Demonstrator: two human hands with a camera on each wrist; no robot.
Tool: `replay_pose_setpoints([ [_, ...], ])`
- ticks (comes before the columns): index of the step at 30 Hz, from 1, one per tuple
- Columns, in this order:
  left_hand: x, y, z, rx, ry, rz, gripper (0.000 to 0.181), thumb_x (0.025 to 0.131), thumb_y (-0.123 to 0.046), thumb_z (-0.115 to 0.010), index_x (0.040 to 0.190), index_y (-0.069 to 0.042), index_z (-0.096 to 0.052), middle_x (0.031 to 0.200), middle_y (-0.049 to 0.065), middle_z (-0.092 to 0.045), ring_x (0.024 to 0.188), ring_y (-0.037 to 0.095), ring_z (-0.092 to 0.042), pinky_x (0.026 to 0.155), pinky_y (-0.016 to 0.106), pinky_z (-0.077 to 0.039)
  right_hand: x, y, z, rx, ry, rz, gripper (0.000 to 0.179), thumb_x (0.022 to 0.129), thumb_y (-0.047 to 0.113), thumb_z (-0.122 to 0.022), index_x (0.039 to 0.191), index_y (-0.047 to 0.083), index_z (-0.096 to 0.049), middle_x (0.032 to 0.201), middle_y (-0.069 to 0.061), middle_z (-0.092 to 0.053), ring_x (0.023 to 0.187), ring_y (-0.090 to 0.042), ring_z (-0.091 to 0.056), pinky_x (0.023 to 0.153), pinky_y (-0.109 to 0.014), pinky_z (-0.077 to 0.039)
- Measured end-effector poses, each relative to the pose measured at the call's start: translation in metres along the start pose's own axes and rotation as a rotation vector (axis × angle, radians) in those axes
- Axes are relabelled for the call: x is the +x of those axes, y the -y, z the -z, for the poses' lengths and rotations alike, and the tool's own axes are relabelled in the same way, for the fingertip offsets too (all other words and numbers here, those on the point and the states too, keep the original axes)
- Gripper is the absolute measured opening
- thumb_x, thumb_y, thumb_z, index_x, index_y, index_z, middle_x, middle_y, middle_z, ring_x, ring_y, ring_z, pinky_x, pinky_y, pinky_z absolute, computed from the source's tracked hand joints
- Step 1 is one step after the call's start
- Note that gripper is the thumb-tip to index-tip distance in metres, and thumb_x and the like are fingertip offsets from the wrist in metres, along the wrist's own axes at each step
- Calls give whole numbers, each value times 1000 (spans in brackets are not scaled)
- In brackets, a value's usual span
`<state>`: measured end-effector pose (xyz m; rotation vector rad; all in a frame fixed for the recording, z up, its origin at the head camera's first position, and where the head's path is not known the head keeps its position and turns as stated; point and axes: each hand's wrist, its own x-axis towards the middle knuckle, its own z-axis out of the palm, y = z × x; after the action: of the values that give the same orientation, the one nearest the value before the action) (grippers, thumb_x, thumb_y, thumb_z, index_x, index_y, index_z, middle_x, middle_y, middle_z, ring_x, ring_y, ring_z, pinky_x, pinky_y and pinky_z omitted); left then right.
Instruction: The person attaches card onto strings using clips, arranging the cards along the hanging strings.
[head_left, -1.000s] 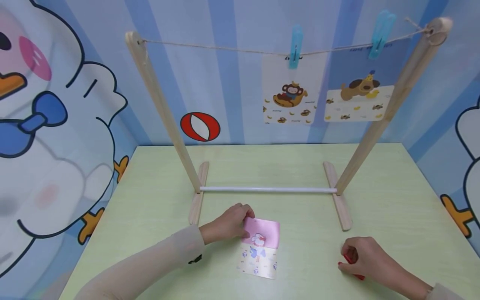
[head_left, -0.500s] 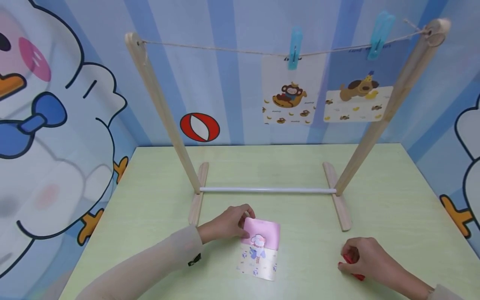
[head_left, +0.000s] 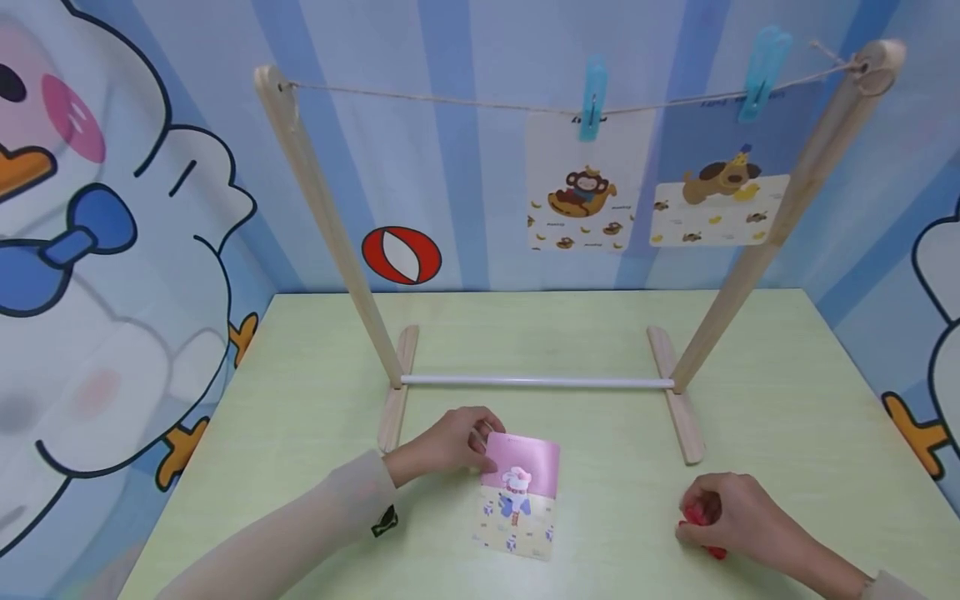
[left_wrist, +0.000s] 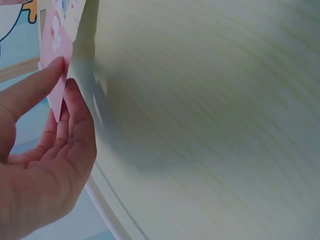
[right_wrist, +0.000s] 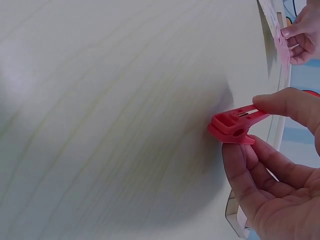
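Note:
My left hand (head_left: 452, 442) pinches the upper left edge of a card (head_left: 517, 498) with a pink top and a small white animal figure. In the left wrist view the thumb lies on the pink face of the card (left_wrist: 57, 100), fingers behind it, and the card is tilted off the table. My right hand (head_left: 742, 517) holds a red plastic clothespin (right_wrist: 232, 127) near the tabletop. Its thumb is on one handle and its fingertips are on the other, as the right wrist view shows. Hand and clothespin stand well to the right of the card.
A wooden frame (head_left: 322, 217) with a string (head_left: 450, 101) stands behind the hands, joined low by a white rod (head_left: 536, 382). Blue clothespins (head_left: 592, 100) hold a monkey card (head_left: 581, 192) and a dog card (head_left: 720, 183) on the string's right half. A patterned wall rises behind the table.
My left hand has shifted slightly left at the card's edge, its grip kept. The right hand and red clothespin stay almost where they were.

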<state>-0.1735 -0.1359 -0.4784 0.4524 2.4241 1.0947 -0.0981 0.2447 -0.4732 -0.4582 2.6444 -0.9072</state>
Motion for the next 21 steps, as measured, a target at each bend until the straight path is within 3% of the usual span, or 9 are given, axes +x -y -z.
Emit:
replay_pose_setpoints([
  [9, -1, 3, 6, -132, 51, 28, 37, 77, -12, -75, 109, -17, -57, 82, -2, -65, 69, 14, -58, 65, 26, -48, 1, 3, 2, 32, 6, 0, 26, 70, 28, -79, 80, 10, -63, 69, 6, -55, 60, -3, -49, 52, -19, -45],
  [21, -5, 2, 14, -345, 87, 13, 28, 83, -5, -67, 109, -4, -56, 87, 9, -64, 72, 19, -65, 65, 32, -55, 3, 3, 2, 66, -7, 18, 26, 70, 28, -79, 80, 10, -63, 68, 6, -55, 60, -2, -49, 53, -20, -45],
])
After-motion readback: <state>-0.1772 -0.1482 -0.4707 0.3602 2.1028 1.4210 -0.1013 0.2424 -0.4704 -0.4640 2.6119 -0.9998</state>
